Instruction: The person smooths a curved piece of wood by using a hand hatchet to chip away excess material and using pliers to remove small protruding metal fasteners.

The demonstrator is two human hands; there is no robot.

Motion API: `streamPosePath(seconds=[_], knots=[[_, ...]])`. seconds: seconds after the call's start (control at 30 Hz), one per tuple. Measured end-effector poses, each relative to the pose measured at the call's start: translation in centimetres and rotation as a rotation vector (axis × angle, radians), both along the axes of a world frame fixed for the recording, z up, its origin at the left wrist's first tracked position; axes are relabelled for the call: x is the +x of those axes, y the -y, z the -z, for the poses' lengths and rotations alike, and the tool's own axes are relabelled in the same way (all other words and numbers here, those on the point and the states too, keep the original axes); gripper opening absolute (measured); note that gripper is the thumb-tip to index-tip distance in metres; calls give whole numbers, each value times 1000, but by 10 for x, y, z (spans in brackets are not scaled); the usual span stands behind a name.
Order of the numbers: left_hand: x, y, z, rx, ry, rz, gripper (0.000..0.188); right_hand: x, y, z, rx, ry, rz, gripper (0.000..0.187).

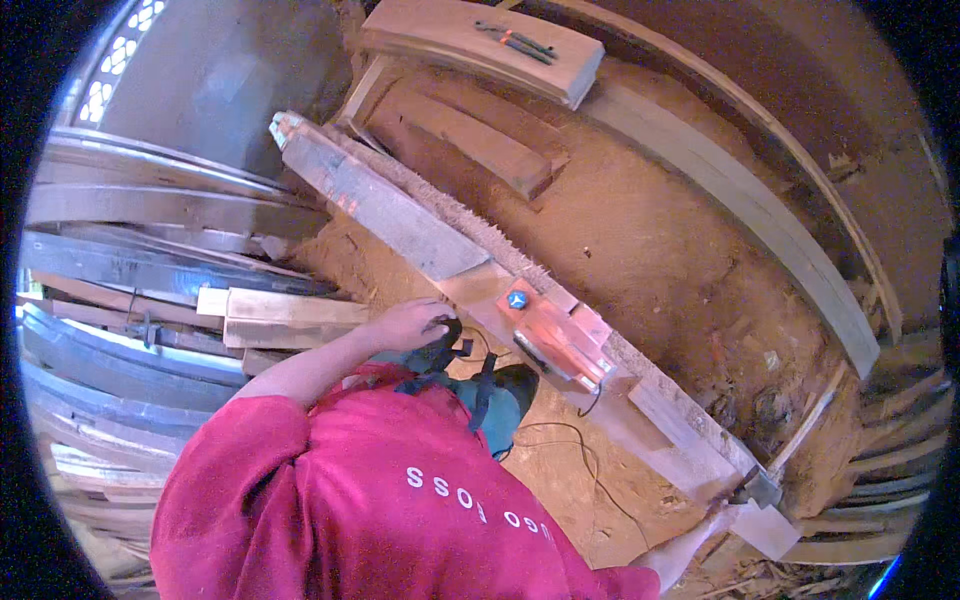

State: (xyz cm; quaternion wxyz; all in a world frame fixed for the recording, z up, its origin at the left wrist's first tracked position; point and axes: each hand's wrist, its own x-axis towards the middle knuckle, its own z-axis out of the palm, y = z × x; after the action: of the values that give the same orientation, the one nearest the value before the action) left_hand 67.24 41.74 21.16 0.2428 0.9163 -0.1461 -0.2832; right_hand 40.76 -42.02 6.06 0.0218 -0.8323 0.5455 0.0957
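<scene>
My left hand [425, 321] is closed beside my waist, its fingers curled at a dark object whose kind I cannot make out. Down at the lower right, my right hand [712, 522] grips the edge of a pale wooden block [766, 530]; its fingers are partly hidden. That block sits against the near right end of a long wooden beam [400, 215], next to a dark clamp-like piece [757, 487]. On the beam in front of me rests an orange electric planer [562, 338] with a blue knob, apart from both hands.
A black cord [590, 470] runs across the dusty floor. Stacked boards [130, 270] fill the left side. Beyond the beam stand a thick curved plank [480, 35] with pliers-like tools [515, 42] on it, a loose timber [480, 150], and long curved boards [760, 205].
</scene>
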Motion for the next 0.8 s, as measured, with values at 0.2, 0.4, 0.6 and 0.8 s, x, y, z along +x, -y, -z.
streamPosePath(seconds=[0.2, 0.4, 0.6, 0.8], knots=[[36, 10, -30, -232, 42, -7, 33, 94, -130, -49, -101, 331, -244, 69], [94, 14, -42, -844, 86, -73, 35, 250, -289, -193, -317, 665, -769, 63], [161, -59, -82, -1285, -17, -190, 62, 400, -627, -333, 390, 777, -747, 61], [195, -229, -92, -1676, -281, -616, 55, 475, -899, -305, 803, 402, -836, 53]])
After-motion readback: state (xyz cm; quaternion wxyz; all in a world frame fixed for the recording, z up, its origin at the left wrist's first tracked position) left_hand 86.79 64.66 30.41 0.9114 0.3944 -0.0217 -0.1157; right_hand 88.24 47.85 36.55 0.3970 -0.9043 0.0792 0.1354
